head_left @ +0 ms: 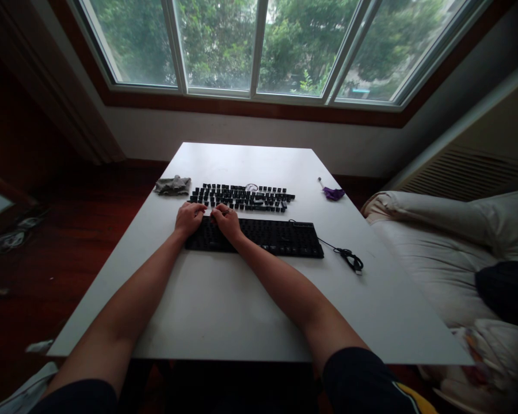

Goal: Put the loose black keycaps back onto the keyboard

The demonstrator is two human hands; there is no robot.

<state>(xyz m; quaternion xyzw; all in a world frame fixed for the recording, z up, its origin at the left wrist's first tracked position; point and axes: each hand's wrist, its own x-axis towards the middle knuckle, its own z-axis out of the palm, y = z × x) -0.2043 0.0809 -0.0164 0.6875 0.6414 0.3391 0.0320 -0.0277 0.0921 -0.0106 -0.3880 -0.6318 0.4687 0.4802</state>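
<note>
A black keyboard (276, 237) lies across the middle of a white table (224, 305). Just behind it, several loose black keycaps (242, 196) are laid out in rows. My left hand (189, 218) rests at the keyboard's far left corner, fingers curled, fingertips close to the nearest keycaps. My right hand (227, 221) sits beside it on the keyboard's back edge, fingers pinched together over something small I cannot make out. The two hands nearly touch.
A crumpled grey cloth (171, 185) lies left of the keycaps. A purple tool (332, 192) sits at the back right. The keyboard's cable (349, 257) coils to its right. A white cushioned seat (453, 253) borders the table's right edge; windows lie beyond.
</note>
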